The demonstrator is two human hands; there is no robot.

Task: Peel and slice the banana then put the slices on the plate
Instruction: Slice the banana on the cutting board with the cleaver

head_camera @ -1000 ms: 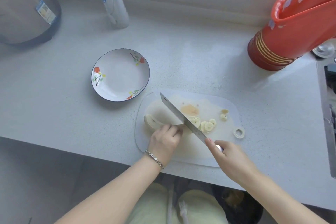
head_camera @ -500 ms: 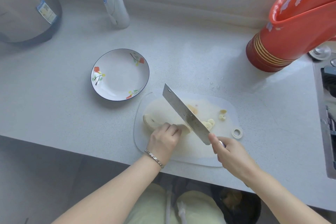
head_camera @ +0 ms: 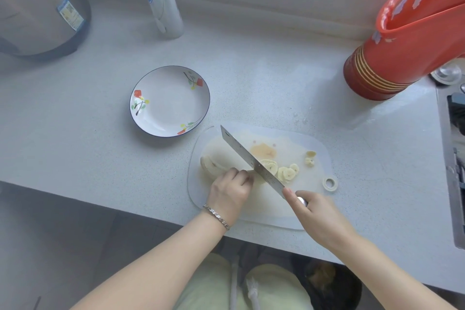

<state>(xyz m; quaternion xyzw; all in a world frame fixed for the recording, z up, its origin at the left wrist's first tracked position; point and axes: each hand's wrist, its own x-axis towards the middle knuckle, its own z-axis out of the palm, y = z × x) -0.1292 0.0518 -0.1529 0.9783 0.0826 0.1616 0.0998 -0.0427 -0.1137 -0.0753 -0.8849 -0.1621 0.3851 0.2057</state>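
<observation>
The banana (head_camera: 211, 165) lies on the board (head_camera: 302, 209), jutting toward 10 o'clock from the left hand (head_camera: 230, 192), whose curled fingers pin it. The right hand (head_camera: 317, 214) clasps the knife (head_camera: 249, 156) handle, slices (head_camera: 286, 172) at the blade's 3 o'clock. Half a second ago the blade was tilted flatter; now it stands steeper at the cut end

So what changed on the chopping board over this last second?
The knife in the right hand lifted and tilted its flat side up, then came back down onto the banana just beside the left hand: one chopping stroke. Nothing was picked up or let go. The left hand kept its grip on the banana; the cut slices and the plate stayed put.
</observation>
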